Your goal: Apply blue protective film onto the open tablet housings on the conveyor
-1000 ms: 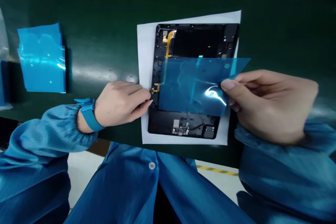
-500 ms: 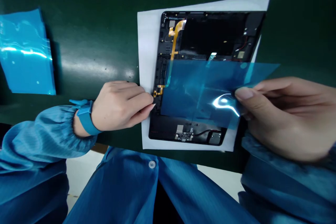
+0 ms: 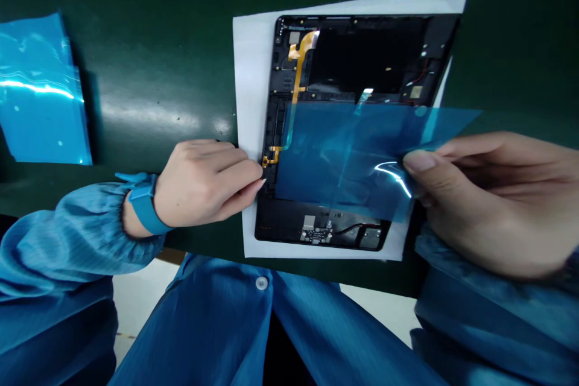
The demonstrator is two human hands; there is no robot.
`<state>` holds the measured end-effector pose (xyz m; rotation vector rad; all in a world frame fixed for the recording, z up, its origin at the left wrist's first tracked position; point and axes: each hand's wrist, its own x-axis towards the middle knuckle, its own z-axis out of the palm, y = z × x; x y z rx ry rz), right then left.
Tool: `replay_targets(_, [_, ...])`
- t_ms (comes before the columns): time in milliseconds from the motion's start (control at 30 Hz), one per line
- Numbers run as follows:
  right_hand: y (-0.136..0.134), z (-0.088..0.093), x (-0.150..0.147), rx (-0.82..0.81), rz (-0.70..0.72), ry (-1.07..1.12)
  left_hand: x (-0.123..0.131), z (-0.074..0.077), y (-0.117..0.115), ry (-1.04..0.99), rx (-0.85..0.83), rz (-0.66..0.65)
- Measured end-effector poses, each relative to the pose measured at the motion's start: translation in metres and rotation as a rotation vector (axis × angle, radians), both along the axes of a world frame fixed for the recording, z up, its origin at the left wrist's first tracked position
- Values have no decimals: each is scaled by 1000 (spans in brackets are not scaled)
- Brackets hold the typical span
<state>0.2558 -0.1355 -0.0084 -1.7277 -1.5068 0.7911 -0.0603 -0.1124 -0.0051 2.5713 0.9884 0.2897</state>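
Observation:
A blue see-through film (image 3: 325,157) lies over the lower half of an opened black tablet (image 3: 353,54), its right side raised and bent. Between thumb and fingers, my right hand (image 3: 493,199) pinches that film at its right edge. My left hand (image 3: 208,184) is closed, knuckles up, its fingertips at the tablet's left edge. What its fingers hold, if anything, is hidden. Inside the tablet, an orange flex cable (image 3: 297,84) runs down the left side, partly under the film. A small circuit board (image 3: 318,235) shows at the bottom.
Under the tablet is a white sheet (image 3: 251,72) on a dark green table (image 3: 163,72). Several glossy blue films lie in a stack (image 3: 40,126) at the far left. The table's front edge is close to my body.
Both hands keep their grip and the film stays almost in place. The view shifts slightly, and the bright reflection on the film has changed shape.

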Motion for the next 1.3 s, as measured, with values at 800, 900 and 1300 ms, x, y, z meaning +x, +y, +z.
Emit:
replay_targets(800, [5, 5, -4, -77, -62, -52, -2, 2, 0, -27, 35, -22])
replay_targets(900, [6, 5, -3, -64, -41, -58, -2, 2, 0, -65, 63, -32])
replay_targets(1300, [6, 4, -2, -80, 1, -31, 0, 3, 2, -130, 103, -20])
